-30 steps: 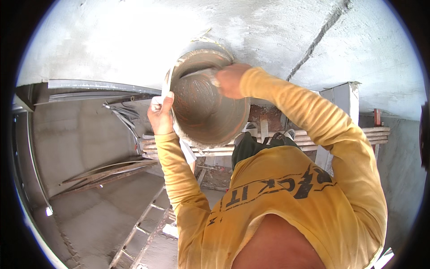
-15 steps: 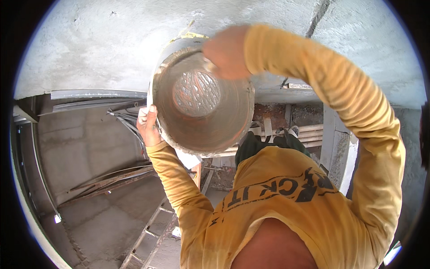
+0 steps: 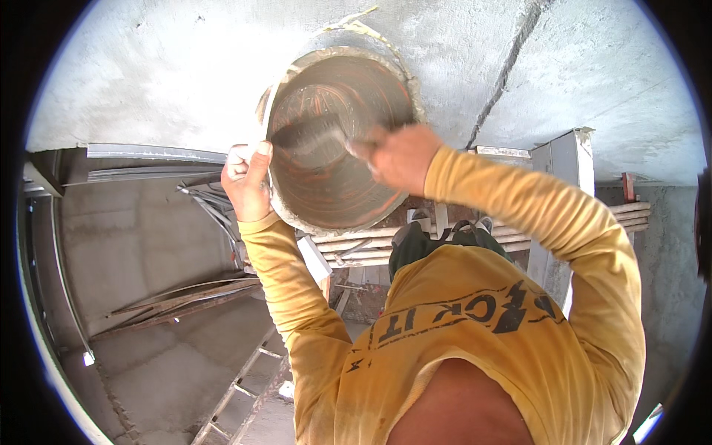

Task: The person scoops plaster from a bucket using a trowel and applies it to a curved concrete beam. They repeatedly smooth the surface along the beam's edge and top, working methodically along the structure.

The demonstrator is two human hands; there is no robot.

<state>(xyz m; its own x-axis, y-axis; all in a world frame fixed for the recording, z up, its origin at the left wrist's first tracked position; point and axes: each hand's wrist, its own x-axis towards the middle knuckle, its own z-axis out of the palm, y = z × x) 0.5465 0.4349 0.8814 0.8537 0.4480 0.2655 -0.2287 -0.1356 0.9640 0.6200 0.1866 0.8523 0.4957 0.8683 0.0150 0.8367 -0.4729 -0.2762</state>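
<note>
A round bucket [image 3: 337, 204] is tilted so its mouth faces me, its inner wall smeared with wet grey mortar and streaked orange. My left hand [image 3: 248, 182] is closed on the bucket's left rim, thumb on top. Inside the mouth, my right hand [image 3: 404, 157] grips the handle of a broad-bladed trowel [image 3: 311, 139]. Motion blurs the trowel, so its exact shape is unclear. Its blade lies across the bucket's inside, pointing left. A frayed yellow strip [image 3: 362, 28] hangs by the bucket's upper rim.
A grey plastered wall [image 3: 170, 81] with a long dark groove [image 3: 512, 63] rises behind the bucket. Under my feet run several pale poles [image 3: 363, 243]. A ladder [image 3: 241, 389] leans at lower left; long boards [image 3: 185, 297] lie beyond it. A pale post [image 3: 552, 178] stands at right.
The bucket has shifted up and right and tipped, with my left hand still on its rim. My right hand has moved down from the upper rim, bringing the trowel into view.
</note>
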